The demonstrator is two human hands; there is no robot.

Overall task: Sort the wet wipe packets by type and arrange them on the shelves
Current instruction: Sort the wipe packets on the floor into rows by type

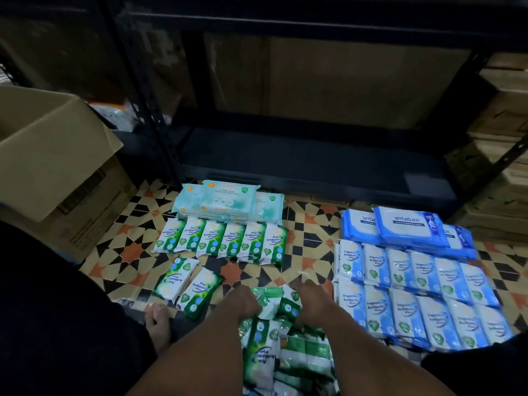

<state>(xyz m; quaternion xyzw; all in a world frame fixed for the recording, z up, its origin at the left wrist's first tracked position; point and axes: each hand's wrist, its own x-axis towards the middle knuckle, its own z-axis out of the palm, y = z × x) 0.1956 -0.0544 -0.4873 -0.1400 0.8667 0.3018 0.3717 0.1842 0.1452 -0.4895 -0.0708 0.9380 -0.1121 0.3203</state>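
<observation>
Cardboard box (54, 155): we are seeing it standing open on the tiled floor (311, 224) at far left.
Foot (157, 327): our bare foot is resting on the floor, just left of two loose green packets.
Loose green packets (188, 287): two are lying tilted on the tiles, below the green row.
Green row (221, 241): six pine antibacterial packets are lying side by side, edges touching.
Pale teal packs (225, 202): these larger packs are sitting stacked behind the green row, just in front of the shelf.
Shelf (314, 164): the dark bottom board of the black rack is running across the back.
Left hand (243, 302): we are pressing it down into the green pile (274, 347); the fingers are curling around a packet at the pile's top.
Right hand (314, 302): we are reaching into the same pile beside the left; the fingers are bending over the packets, but we cannot tell whether they are gripping one.
Blue rows (414, 295): two rows of fragrance antibacterial packets are lying side by side on the floor at right.
Antabax packs (408, 227): these blue packs are sitting stacked behind the blue rows.
</observation>
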